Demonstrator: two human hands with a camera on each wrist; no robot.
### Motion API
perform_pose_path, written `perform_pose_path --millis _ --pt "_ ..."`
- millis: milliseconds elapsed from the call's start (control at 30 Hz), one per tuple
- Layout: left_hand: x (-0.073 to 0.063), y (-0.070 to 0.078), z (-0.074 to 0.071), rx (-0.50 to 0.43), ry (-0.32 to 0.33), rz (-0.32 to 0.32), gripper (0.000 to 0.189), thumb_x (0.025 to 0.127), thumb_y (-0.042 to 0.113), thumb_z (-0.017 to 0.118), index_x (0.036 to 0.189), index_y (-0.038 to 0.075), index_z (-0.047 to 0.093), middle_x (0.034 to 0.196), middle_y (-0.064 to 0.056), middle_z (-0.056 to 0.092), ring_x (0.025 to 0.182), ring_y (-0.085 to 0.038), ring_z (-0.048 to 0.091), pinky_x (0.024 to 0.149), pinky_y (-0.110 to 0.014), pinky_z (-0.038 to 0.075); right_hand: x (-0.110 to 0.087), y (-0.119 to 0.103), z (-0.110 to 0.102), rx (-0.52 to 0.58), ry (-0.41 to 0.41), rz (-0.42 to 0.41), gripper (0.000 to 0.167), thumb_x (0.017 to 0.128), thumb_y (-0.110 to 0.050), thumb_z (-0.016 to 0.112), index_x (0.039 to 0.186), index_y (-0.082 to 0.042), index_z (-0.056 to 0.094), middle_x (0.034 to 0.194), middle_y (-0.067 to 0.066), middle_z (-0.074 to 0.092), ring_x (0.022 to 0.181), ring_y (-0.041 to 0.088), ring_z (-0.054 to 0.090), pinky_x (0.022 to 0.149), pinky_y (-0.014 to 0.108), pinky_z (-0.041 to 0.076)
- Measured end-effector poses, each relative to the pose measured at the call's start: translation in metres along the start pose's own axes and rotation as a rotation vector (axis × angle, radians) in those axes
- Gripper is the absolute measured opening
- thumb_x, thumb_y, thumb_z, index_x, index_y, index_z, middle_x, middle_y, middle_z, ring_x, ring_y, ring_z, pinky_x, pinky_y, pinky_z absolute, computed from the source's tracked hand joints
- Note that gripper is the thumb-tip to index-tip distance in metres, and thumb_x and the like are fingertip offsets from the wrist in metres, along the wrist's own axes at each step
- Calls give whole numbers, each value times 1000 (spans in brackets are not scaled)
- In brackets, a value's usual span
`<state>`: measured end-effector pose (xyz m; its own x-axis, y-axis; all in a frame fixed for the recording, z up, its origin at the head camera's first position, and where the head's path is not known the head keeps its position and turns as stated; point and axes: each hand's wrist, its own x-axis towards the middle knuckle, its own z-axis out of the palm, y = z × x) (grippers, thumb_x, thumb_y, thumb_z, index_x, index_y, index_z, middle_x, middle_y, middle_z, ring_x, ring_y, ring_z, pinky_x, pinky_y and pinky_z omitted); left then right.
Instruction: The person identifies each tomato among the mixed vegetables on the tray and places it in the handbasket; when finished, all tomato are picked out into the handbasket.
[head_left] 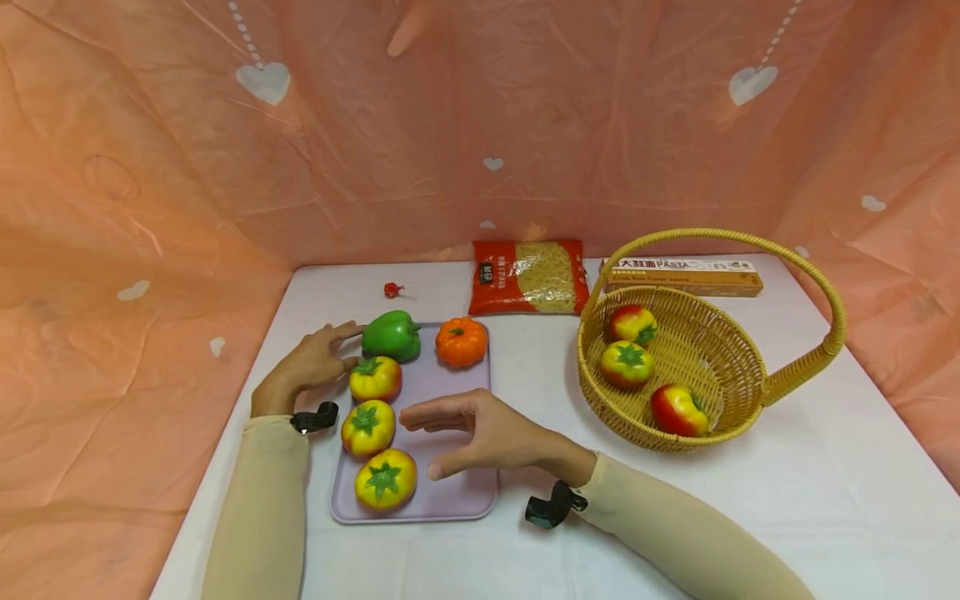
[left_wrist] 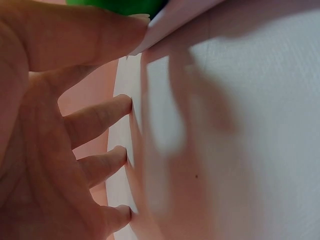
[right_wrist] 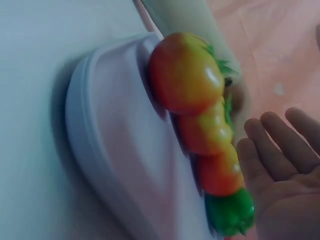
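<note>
A lilac tray carries three yellow-and-red tomatoes in a column along its left side, the nearest tomato at the front. Behind them lie a green bell pepper and a small orange pumpkin. My left hand is at the tray's left edge beside the pepper, fingers spread; in the left wrist view its thumb lies by the tray's rim and its other fingertips are at the white tabletop. Over the tray's right half, my right hand hovers with straight fingers and holds nothing.
A wicker basket with a tall handle stands to the right, with three similar tomatoes inside. Behind are a red pasta bag and a pasta box. A small red lollipop lies beyond the tray. Orange cloth surrounds the table.
</note>
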<state>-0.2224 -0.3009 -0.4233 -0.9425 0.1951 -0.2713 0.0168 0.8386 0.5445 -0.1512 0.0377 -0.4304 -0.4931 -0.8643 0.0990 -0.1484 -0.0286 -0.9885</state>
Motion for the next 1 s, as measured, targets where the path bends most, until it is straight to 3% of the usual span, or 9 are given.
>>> perform_pose_path --millis 100,200,367,533,800,1000 --pt "0 1 0 -4 -6 -7 69 102 21 67 167 11 46 177 -27 31 164 -62 10 126 -85 10 12 4 9 -56 -10 8 66 92 -10 89 153 -5 63 155 15 66 145 23 63 125 32 46" --pt "0 1 0 -8 -11 -7 69 102 21 67 167 11 45 177 -27 30 165 -61 10 126 -85 9 20 9 17 -151 -3 7 65 89 -10 91 149 -6 67 149 10 71 142 22 66 122 26 47" --pt "0 0 0 -3 -5 3 69 102 20 68 167 11 46 176 -27 31 164 -61 11 126 -84 10 29 17 26 -269 11 22 61 88 -11 93 145 -10 71 144 4 75 131 3 67 118 22 49" --pt "1 -1 0 -10 0 6 69 101 19 68 166 11 47 176 -28 32 164 -62 11 126 -85 10 31 22 32 -293 -22 25 58 90 -7 90 145 -10 71 143 5 75 123 -4 66 112 21 53" --pt "1 -3 1 1 5 16 68 102 19 68 166 11 47 176 -28 32 163 -63 12 126 -85 11 29 21 31 -301 -68 26 54 91 -5 88 142 -10 72 142 3 76 119 -6 68 106 18 56" --pt "1 -3 2 -6 -3 -10 69 102 20 65 167 13 46 177 -26 30 164 -62 10 126 -84 10 14 14 21 -230 -56 49 55 91 -5 88 142 -11 72 140 2 76 117 -2 70 106 22 59"
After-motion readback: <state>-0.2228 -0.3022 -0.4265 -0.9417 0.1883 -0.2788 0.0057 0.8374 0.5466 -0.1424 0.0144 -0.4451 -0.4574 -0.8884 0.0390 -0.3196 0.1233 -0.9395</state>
